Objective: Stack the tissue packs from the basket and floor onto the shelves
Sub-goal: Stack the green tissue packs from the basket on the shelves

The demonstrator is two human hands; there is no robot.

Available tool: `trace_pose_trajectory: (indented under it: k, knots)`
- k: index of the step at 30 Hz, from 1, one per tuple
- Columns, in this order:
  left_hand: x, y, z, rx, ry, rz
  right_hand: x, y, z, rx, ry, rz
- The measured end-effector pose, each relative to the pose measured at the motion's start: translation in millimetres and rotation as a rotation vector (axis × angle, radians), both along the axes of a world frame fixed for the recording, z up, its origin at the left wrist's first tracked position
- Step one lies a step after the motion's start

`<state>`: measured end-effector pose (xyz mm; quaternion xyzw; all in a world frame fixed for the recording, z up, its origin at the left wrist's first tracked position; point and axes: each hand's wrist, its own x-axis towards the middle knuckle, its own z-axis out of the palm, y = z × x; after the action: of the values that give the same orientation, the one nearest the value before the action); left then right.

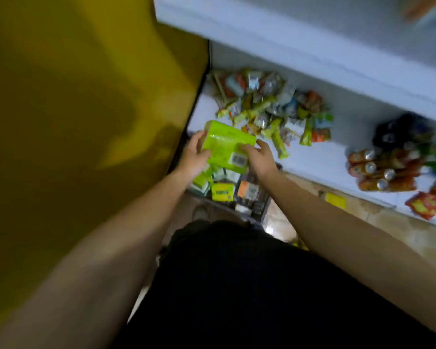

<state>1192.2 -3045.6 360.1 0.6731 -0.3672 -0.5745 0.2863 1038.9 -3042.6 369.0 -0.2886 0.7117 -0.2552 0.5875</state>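
Observation:
I hold a bright green tissue pack (225, 144) between both hands, above the dark basket (258, 200) on the floor. My left hand (195, 153) grips its left end, fingers curled round the edge. My right hand (259, 157) grips its right end near the barcode. More green tissue packs (220, 191) lie in the basket below. The white lower shelf (320, 157) runs just beyond the pack. The view is blurred.
A heap of small snack packets (269, 107) lies on the shelf's left part. Orange cans (380, 170), a dark bag (400, 132) and red packets (425, 205) sit to the right. A yellow wall (73, 96) fills the left. Another white shelf (300, 41) hangs above.

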Motion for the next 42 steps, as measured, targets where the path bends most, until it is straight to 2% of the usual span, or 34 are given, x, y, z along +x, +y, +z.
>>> trace_pose_trajectory:
  k: [4, 7, 12, 16, 19, 23, 29, 34, 39, 42]
  knots:
    - [5.1, -36.2, 83.5, -0.143, 0.17, 0.177, 10.1, -43.6, 75.8, -0.249, -0.077, 0.041]
    - [15.9, -64.5, 143.3, -0.175, 0.297, 0.297, 20.8, -80.5, 131.3, -0.435, -0.047, 0.048]
    - [28.2, -117.1, 227.5, -0.388, 0.304, 0.375, 28.7, -123.6, 218.4, -0.708, 0.013, 0.153]
    - [27.9, -168.8, 245.6, -0.583, 0.205, 0.379, 19.8, -139.8, 261.0, -0.906, 0.121, 0.209]
    - [8.8, -180.3, 281.8, -0.679, 0.224, 0.354, 6.5, -149.5, 281.6, -0.944, 0.232, 0.238]
    - [-19.3, -183.6, 329.6, -0.793, 0.069, 0.142, -10.1, -168.4, 296.1, -0.957, 0.191, 0.085]
    - [-55.5, -210.4, 360.3, -1.004, -0.04, 0.162, -33.2, -184.9, 334.8, -1.074, 0.175, 0.008]
    - [-125.3, -235.5, 396.0, -1.176, 0.085, 0.195, -94.5, -208.5, 378.3, -1.207, 0.179, -0.065]
    - [-231.5, -252.8, 422.8, -1.233, 0.213, 0.097, -194.7, -222.1, 400.9, -1.334, 0.366, -0.232]
    - [-299.0, -261.4, 434.8, -1.231, 0.215, 0.012, -257.9, -220.2, 408.3, -1.386, 0.521, -0.302]
